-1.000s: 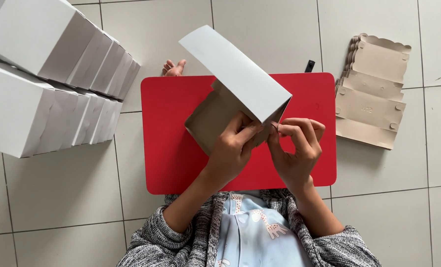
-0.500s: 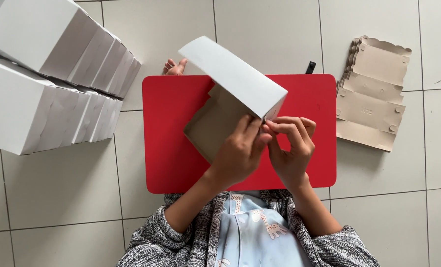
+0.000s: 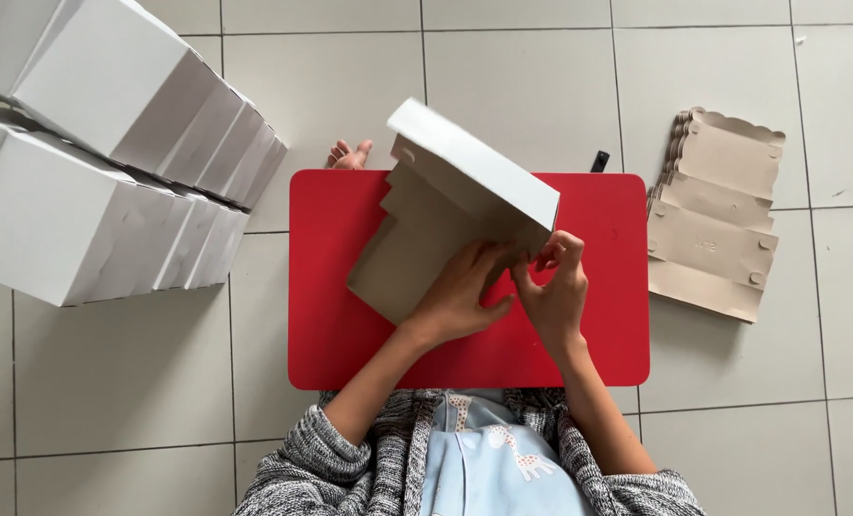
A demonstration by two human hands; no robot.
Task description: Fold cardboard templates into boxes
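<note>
A half-folded cardboard box [image 3: 445, 215], white outside and brown inside, stands tilted over a red table top [image 3: 331, 325]. My left hand [image 3: 460, 296] presses on the box's brown lower panel near its right corner. My right hand [image 3: 552, 287] pinches the corner where the white upper panel meets the brown one. Both hands grip the box, close together and almost touching.
Rows of finished white boxes [image 3: 111, 172] are stacked on the tiled floor at the left. A pile of flat brown box blanks [image 3: 718, 215] lies on the floor to the right. A bare foot [image 3: 348, 155] and a small black object [image 3: 600, 161] show behind the table.
The box has shifted a little and its white panel has tipped further up. My hands have moved closer onto its right corner.
</note>
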